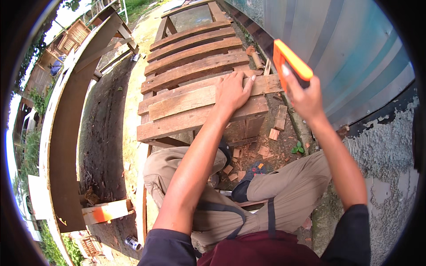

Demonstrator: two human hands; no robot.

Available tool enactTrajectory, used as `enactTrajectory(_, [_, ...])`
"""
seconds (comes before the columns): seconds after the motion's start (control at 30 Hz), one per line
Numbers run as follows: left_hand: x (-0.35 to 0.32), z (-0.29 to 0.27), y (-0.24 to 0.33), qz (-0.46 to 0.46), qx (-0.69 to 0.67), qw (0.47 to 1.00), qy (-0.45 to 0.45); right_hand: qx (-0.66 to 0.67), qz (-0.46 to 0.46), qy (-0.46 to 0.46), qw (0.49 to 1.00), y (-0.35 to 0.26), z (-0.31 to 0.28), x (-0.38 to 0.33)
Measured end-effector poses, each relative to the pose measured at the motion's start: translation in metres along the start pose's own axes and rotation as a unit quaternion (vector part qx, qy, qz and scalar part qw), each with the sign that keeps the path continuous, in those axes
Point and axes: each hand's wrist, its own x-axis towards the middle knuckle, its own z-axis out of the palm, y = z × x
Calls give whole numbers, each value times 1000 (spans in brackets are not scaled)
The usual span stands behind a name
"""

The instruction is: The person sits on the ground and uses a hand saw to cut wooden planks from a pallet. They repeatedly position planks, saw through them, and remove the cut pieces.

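My right hand (306, 98) is closed around the orange handle of a hand saw (290, 57), its index finger stretched along the handle. The saw is at the right end of a loose wooden board (184, 104); its blade is hard to make out from here. My left hand (233, 91) bears down on that board, fingers bent over the far edge and thumb pointing right. Beneath the board lies a slatted wooden frame (195, 68), and the board's right end sticks out past the slats.
Offcut wood blocks (279, 117) and chips litter the ground below the board. A corrugated metal sheet (337, 48) and a rough wall (388, 146) close off the right side. At left stands a large curved-looking wooden panel (62, 133); a can (133, 242) lies near it.
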Motion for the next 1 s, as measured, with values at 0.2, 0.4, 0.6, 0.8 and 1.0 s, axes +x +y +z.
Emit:
enactTrajectory(0.2, [20, 26, 23, -75, 52, 986, 139, 74, 38, 125, 989, 74, 16, -123])
enactTrajectory(0.4, [15, 31, 18, -77, 90, 982, 149, -2, 87, 145, 986, 88, 26, -170])
enactTrajectory(0.6, [15, 32, 24, -79, 65, 980, 170, -142, 30, 83, 986, 79, -7, -264])
enactTrajectory(0.8, [17, 36, 25, -58, 63, 979, 187, -26, 104, 98, 989, 76, 9, -167])
enactTrajectory(1.0, [15, 29, 20, -43, 84, 980, 177, -115, 48, 83, 989, 62, 8, -187])
